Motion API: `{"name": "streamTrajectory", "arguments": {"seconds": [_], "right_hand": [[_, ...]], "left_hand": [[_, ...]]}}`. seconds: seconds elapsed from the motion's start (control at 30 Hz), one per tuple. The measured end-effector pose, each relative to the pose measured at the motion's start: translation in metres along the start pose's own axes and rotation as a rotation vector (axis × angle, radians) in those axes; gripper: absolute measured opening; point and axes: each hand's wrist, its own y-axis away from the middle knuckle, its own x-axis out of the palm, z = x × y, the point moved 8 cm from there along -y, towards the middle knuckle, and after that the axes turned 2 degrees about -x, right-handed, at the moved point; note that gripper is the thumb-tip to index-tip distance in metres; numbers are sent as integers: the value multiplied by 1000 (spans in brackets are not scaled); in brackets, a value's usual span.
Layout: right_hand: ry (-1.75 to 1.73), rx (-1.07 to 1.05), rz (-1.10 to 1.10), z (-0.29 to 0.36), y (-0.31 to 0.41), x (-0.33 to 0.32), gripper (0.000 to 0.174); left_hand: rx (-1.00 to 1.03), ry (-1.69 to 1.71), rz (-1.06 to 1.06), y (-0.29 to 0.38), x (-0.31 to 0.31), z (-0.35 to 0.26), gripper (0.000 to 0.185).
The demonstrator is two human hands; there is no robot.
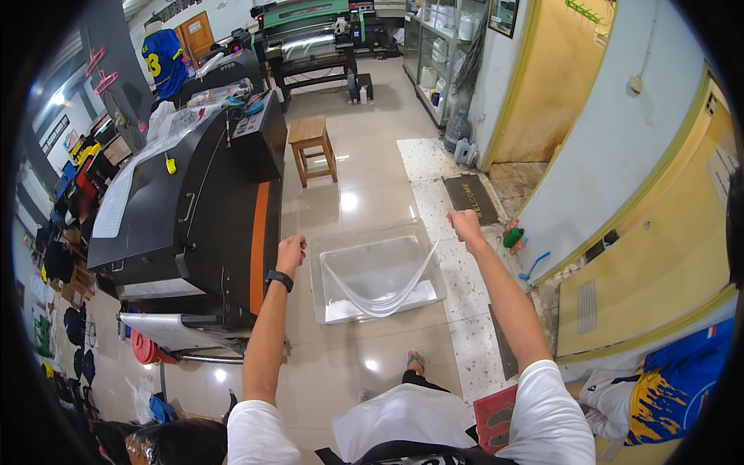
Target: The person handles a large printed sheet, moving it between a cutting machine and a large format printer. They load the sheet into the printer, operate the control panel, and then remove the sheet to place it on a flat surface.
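My left hand (290, 255), with a black band on its wrist, is closed at the left side of a clear plastic tub (315, 285). My right hand (466, 226) is closed beyond the tub's right side, a little farther forward. Between the two hands a translucent film sheet (378, 308) sags in a U-shaped curve over the tub. Both hands appear to pinch its ends; the film near the fingers is too clear to make out. White powder (342, 310) lies along the tub's near side. The tub stands on the tiled floor.
A large black machine (224, 232) with an orange stripe stands close on the left. A wooden stool (310, 145) is ahead, before a wide-format printer (308, 43). On the right are a doormat (474, 199), small bottles (514, 236) and a yellow door (645, 256).
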Motion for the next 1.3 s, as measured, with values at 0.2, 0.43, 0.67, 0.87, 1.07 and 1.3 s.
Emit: {"name": "streamTrajectory", "arguments": {"seconds": [0.2,0.43,0.67,0.87,1.07,1.3], "right_hand": [[45,-24,93,54,-13,-16,28],[117,-96,123,21,-46,0,25],[463,-66,75,-161,-133,52,37],[469,4,144,-100,-125,58,38],[203,104,158,-110,-129,49,32],[197,105,167,-108,-126,60,25]], "left_hand": [[56,12,66,-2,22,-69,20],[46,-90,70,-52,34,-46,24],[4,-481,-34,-131,44,86,27],[-105,-137,-93,-117,40,79,23],[-146,64,-11,-123,60,67,21],[-160,-6,-125,-134,48,62,20]]}}
